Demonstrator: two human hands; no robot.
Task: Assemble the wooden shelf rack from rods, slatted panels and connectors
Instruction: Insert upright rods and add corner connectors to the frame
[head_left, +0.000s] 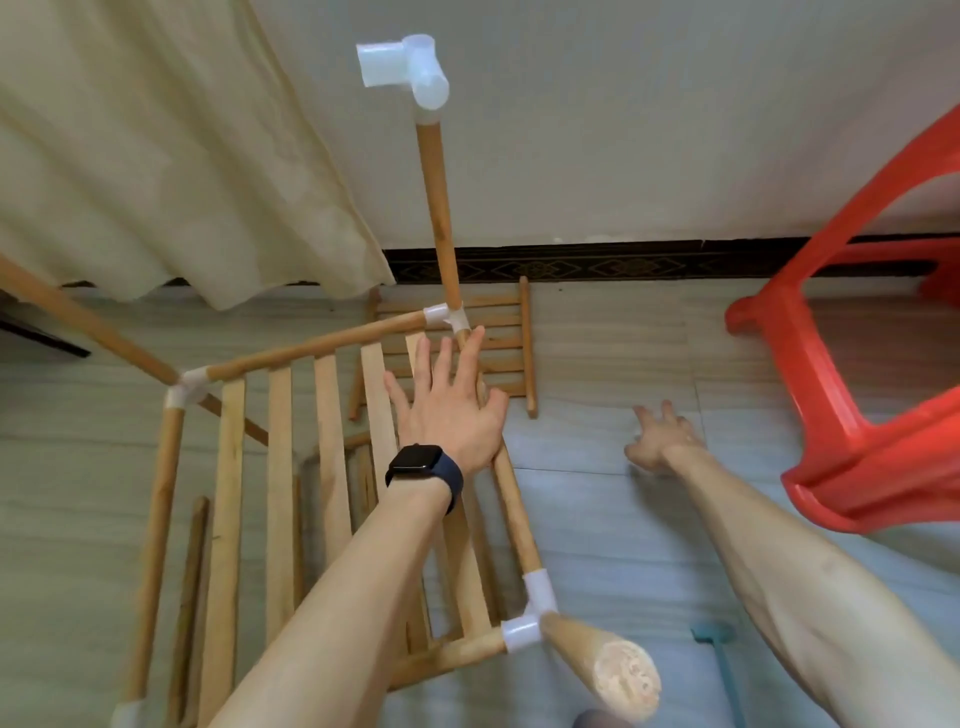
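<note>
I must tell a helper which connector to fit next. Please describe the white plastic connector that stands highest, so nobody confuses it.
Start at the half-built wooden rack frame on the tiled floor. From its far corner one wooden rod rises before the pale wall. The white plastic connector caps it; unlike the others, its side sockets are empty.

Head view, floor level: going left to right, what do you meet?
Loose rod lying on the floor → slatted panel in the frame → left hand → right hand → red plastic chair.
</note>
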